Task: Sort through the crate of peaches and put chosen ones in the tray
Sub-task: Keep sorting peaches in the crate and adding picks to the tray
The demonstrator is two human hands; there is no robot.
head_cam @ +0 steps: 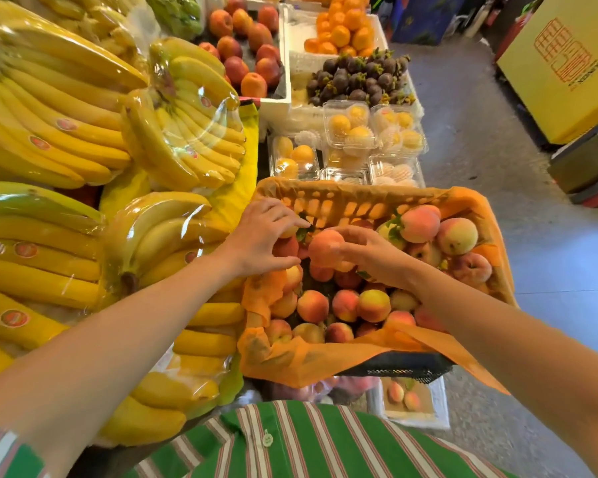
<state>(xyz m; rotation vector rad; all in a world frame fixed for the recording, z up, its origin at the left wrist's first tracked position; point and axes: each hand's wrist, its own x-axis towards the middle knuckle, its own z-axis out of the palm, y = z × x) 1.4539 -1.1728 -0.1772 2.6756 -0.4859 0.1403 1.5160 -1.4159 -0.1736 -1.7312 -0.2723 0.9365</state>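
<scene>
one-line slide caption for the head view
Right hand holds a round pink-orange peach over the orange-lined plastic crate; left hand reaches among other peaches, beside wrapped yellow bananas.
</scene>
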